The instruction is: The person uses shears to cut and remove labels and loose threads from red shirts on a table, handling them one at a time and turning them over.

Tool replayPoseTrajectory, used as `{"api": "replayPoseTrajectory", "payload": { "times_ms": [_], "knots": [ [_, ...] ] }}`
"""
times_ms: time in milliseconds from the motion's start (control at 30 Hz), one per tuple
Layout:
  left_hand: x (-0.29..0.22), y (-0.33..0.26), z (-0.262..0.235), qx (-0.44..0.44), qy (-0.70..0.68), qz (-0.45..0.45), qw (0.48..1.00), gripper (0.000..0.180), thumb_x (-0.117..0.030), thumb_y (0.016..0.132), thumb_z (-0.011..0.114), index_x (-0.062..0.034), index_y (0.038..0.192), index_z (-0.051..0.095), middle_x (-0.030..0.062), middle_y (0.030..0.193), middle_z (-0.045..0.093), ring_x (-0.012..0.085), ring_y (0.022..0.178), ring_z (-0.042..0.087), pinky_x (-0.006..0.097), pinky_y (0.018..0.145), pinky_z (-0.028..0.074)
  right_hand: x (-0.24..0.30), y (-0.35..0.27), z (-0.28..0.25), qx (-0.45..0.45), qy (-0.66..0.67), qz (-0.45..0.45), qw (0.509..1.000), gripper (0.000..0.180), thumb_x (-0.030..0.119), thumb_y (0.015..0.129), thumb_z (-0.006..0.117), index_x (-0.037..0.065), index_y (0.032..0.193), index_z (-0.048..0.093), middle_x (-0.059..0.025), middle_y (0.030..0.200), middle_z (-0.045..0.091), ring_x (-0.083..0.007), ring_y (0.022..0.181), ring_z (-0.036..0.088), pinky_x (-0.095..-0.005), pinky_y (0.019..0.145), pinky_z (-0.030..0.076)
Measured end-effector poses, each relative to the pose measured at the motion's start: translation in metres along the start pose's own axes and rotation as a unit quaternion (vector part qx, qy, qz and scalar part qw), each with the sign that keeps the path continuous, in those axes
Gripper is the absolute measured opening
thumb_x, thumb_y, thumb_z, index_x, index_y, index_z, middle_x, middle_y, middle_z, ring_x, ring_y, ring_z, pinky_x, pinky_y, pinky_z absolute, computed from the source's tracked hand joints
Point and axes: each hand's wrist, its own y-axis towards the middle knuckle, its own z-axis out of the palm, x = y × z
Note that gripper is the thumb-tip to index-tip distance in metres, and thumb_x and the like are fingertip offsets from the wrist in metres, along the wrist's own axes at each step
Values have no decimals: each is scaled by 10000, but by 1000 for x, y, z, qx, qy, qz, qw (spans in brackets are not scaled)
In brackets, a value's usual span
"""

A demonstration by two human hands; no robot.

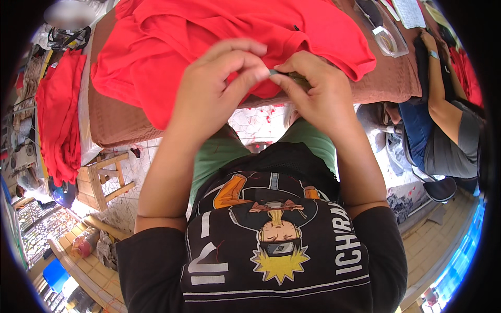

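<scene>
Both hands pinch one small dark item, too small to identify: left hand (216,86) and right hand (313,91) meet fingertip to fingertip just above the red garment (172,47) on the brown-covered table (112,122). Risk: the item could slip into the folds if either pinch loosens.

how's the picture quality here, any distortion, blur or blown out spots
Head view: strong fisheye, a black rim rings the frame and the brown table edge bows; both hands, left hand and right hand, and the red cloth are sharp in even daylight; the top left corner is washed out and blurred.
</scene>
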Motion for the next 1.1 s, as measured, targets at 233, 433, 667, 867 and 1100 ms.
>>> {"api": "replayPoseTrajectory", "payload": {
  "times_ms": [233, 433, 667, 867, 1100],
  "knots": [
    [-34, -12, -80, 56, -83, 187, 977, 441, -335, 1005, 419, -41, 790, 667, 205, 1103, 619, 247, 1059, 566, 365, 896, 467, -12, 2, -20, -78, 88, 71, 991, 264, 208, 786, 781, 74, 975, 656, -48, 774, 652, -149, 659, 606, -289, 614, 494],
    [-13, -7, -24, 13, 105, 58, 993, 222, -121, 898, 641, -33, 1100, 619, 103, 1102, 651, 225, 1043, 611, 335, 933, 456, -10, -3, -11, 6, 153, 100, 983, 235, 77, 802, 742, 69, 1029, 684, -46, 769, 628, -134, 678, 574, -278, 640, 478],
    [19, -6, 22, 15, 25, -101, 994, 259, -66, 858, 671, -40, 1110, 618, 59, 1025, 691, 160, 969, 649, 282, 878, 480, -15, -4, 9, -23, 164, 40, 985, 199, 20, 796, 703, 31, 993, 675, -95, 832, 653, -205, 704, 616, -298, 659, 486],
    [18, -4, 20, 15, -86, -147, 985, 287, -45, 881, 655, -14, 1158, 591, 65, 1022, 691, 98, 965, 628, 245, 864, 476, -13, -2, 13, -26, 150, 11, 988, 188, 24, 767, 734, 21, 946, 678, -79, 851, 655, -220, 717, 630, -304, 649, 493],
    [10, -4, 18, 24, -87, -153, 984, 323, -41, 876, 652, -12, 1191, 589, 55, 976, 708, 60, 903, 608, 213, 822, 469, -12, -2, 9, -10, 90, 2, 996, 221, 12, 742, 702, 23, 957, 656, -96, 857, 643, -268, 723, 622, -333, 650, 497]
  ]
}}
